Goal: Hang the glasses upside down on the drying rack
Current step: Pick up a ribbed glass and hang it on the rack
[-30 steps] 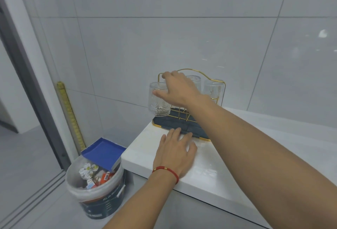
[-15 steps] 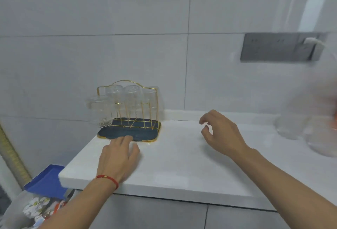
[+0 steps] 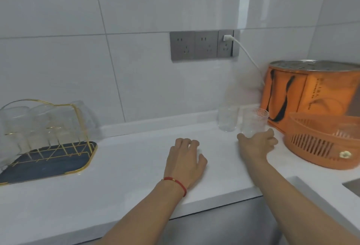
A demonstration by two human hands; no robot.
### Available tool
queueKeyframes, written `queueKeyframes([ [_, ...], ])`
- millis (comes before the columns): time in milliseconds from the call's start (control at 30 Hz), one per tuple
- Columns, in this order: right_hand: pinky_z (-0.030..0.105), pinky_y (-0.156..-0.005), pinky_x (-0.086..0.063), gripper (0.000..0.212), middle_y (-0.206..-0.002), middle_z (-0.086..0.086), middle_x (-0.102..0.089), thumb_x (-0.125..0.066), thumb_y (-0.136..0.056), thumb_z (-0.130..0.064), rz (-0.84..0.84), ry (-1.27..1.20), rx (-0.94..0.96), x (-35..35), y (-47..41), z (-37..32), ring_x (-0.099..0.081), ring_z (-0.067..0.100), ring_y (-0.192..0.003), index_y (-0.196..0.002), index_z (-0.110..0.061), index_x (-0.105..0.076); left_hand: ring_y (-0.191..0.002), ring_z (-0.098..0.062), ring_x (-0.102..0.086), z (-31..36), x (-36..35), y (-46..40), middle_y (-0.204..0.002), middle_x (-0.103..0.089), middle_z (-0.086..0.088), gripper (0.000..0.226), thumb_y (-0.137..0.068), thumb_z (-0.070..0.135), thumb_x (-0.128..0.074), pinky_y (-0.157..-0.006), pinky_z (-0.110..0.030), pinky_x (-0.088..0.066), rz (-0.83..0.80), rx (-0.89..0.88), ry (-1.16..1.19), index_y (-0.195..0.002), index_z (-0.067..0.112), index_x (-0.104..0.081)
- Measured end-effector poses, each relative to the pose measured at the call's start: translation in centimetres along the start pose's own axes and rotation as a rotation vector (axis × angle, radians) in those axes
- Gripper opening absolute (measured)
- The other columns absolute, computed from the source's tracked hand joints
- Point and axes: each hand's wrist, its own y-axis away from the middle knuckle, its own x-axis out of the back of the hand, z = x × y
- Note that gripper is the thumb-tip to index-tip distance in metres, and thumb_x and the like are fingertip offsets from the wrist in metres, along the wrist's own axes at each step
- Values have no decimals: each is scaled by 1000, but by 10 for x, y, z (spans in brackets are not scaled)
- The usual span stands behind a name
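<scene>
Two upright glasses are standing at the back right of the white counter (image 3: 136, 159): a ribbed glass (image 3: 253, 121) and, just beside it on the left, a plain glass (image 3: 228, 119). Right hand (image 3: 257, 146) is wrapping around the base of the ribbed glass, thumb on the left, fingers curling round the right; contact looks likely, but whether the grip is closed is not clear, glass is sitting on the counter. Left hand (image 3: 185, 162) is lying flat and open on the counter, palm down, holding nothing, probably bracing. Drying rack (image 3: 48, 147), gold wire on a dark tray, is sitting well apart at far left, already carrying several glasses hung upside down; exact count is blurred. Judging by this, the ribbed glass is the next one to go over. Orange slotted basket (image 3: 319, 143) is standing near the right hand; contents hidden. Orange bag (image 3: 303, 96) behind it is holding a metal lidded pot.
</scene>
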Motion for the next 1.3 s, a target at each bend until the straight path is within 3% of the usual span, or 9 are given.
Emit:
queueKeyframes([
  [100,53,-117,-37,105,-162,24,-24,-83,-83,-12,-34,-23,50,-4,-15,1,-31,46,-147,-161,-1,-12,-127,-24,-38,0,-10,1,-125,-58,0,44,-91,40,-44,-100,-35,-38,-16,17,-27,-126,16,-57],
  [300,53,-109,-43,93,-142,25,-60,-84,-81,-36,78,79,7,-16,-35,-4,-49,50,-134,-153,-3,-36,-137,-21,-25,-9,-11,3,-131,-54,1,52,-90,42,-48,-110,-36,-36,-20,71,183,-134,15,-50],
  [533,49,-110,-34,86,-133,21,-60,-86,-72,-43,158,98,131,-14,-19,4,-53,43,-124,-135,1,-48,-136,-16,-26,-9,-7,2,-128,-51,3,50,-88,36,-49,-108,-26,-33,-4,37,257,-132,14,-50],
  [667,54,-108,-41,88,-135,13,-57,-79,-71,-54,80,-92,155,-2,3,4,-45,36,-126,-138,-7,-46,-131,-8,-29,-12,-8,6,-125,-51,6,38,-89,22,-53,-97,-15,-31,26,29,336,-126,16,-50],
  [800,47,-98,-50,87,-129,1,-56,-71,-67,-64,-63,-198,253,9,35,1,-52,25,-118,-138,-22,-46,-105,-10,-50,-10,-3,7,-98,-62,7,11,-99,22,-47,-84,-23,-42,185,21,424,-102,25,-57],
  [933,41,-95,-54,74,-129,-2,-62,-77,-68,-60,-283,-249,382,10,73,-2,-63,19,-114,-132,-36,-49,-47,-18,-57,-6,14,9,-52,-61,4,37,-102,48,-43,-57,-35,-50,299,212,636,-76,25,-54],
  [1100,19,-84,-48,72,-127,-20,-56,-83,-65,-55,-544,-194,595,-6,126,-27,-58,-3,-114,-129,-50,-50,-49,-7,-48,-29,59,23,-45,-52,12,68,-97,61,-30,-60,-33,-39,419,410,717,-51,16,-54],
  [1200,9,-78,-47,73,-122,-25,-50,-85,-64,-54,-692,-130,717,-24,155,-45,-54,-9,-114,-129,-56,-50,-62,-9,-50,-56,88,38,-59,-54,9,51,-93,56,-34,-68,-43,-43,455,458,761,-66,21,-57],
  [1300,-1,-83,-41,73,-120,-26,-45,-86,-65,-52,-783,-84,829,-46,180,-63,-48,-16,-115,-127,-60,-48,-58,-10,-58,-82,112,59,-94,-60,3,42,-87,65,-47,-57,-30,-47,370,432,884,-107,30,-56],
])
